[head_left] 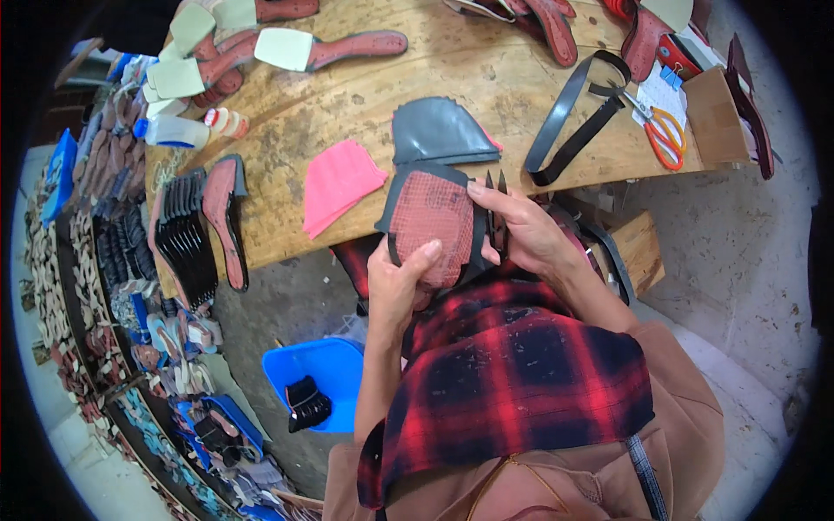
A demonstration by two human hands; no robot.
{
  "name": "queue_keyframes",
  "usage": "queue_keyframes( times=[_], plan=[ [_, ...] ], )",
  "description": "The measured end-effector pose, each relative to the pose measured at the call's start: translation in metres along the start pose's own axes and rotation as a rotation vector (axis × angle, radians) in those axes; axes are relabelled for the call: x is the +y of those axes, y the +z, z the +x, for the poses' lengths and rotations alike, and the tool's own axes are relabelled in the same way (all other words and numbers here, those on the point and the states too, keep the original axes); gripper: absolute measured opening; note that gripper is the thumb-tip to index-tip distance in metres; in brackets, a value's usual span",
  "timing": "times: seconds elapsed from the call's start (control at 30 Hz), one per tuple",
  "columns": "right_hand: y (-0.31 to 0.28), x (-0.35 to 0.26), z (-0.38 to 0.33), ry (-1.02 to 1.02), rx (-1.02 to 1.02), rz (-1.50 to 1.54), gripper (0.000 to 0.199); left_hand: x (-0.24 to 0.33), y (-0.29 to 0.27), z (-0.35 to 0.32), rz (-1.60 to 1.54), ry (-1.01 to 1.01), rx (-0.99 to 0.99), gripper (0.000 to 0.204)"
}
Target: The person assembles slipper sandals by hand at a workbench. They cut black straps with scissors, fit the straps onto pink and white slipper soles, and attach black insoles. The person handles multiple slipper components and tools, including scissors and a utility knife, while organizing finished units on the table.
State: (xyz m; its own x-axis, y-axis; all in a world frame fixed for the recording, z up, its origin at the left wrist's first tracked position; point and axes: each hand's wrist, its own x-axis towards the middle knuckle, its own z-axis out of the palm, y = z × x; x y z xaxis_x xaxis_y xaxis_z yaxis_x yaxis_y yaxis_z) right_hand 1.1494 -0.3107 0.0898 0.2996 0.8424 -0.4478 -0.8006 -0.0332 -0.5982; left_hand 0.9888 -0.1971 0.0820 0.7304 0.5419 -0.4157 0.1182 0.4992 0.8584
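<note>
Over the table's front edge, a dark shoe-upper-like piece with a reddish mesh backing point(432, 221) is held tilted toward me. My left hand point(398, 276) grips its lower left edge, with the thumb lying on the mesh. My right hand point(528, 227) is closed round black thread snips point(496, 208), whose blades point away from me. Its thumb also presses on the piece's upper right edge. Just beyond lies a stack of glossy dark grey pieces point(445, 130). Pink fabric pieces point(341, 187) lie to the left of it.
On the wooden table point(469, 69) are shoe soles with pale heel ends point(356, 50), a row of black-edged soles point(187, 234), a white bottle point(176, 132), a black strap point(573, 130) and orange-handled scissors point(665, 139). A blue bin point(334, 369) stands below, left of my lap.
</note>
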Motion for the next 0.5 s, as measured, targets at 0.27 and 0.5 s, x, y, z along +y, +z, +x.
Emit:
queue_keyframes(
  times=[0.27, 0.5],
  plan=[
    [-0.025, 0.007, 0.012, 0.031, -0.009, -0.66, 0.029, -0.012, 0.006, 0.0, -0.109, 0.023, 0.062, 0.044],
    [-0.002, 0.016, 0.005, 0.038, 0.195, -0.386, 0.045, 0.029, -0.007, -0.018, 0.212, -0.161, 0.039, 0.038]
  ],
)
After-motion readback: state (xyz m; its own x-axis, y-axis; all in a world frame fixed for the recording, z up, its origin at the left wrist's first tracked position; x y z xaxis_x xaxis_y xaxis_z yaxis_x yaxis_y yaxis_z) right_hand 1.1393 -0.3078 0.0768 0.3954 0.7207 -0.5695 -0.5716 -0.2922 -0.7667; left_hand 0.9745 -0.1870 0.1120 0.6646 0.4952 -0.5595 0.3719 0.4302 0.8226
